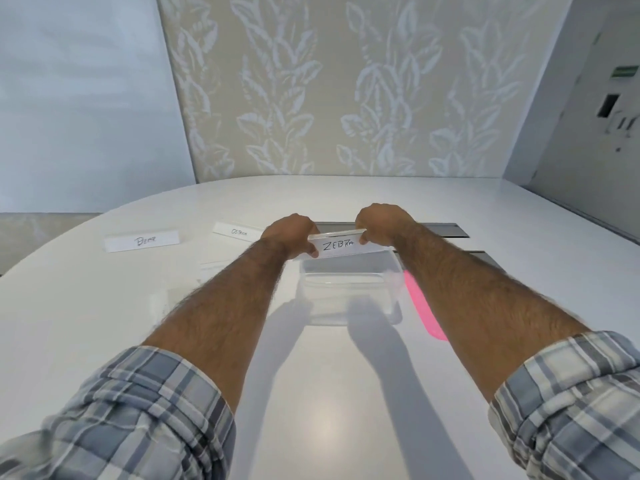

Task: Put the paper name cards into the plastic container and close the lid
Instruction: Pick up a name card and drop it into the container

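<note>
Above the far edge of the plastic container (349, 317), you hold the ZEBRA card (341, 245) by its two ends. Your left hand (289, 233) pinches the left end between thumb and curled fingers, and your right hand (381, 225) does the same at the right end. The card is a long white strip, folded like a tent, with the name handwritten facing you.

This looks like the loading step, with the first card not yet in. The container is clear, open-topped and appears empty. Next, lower the card level between the walls and let go with both hands. The BEAR card (142, 240) and OSTRICH card (237, 232) wait on the table (329, 393) to your left. A pink piece (424, 310), possibly the lid, lies just right of the container.
</note>
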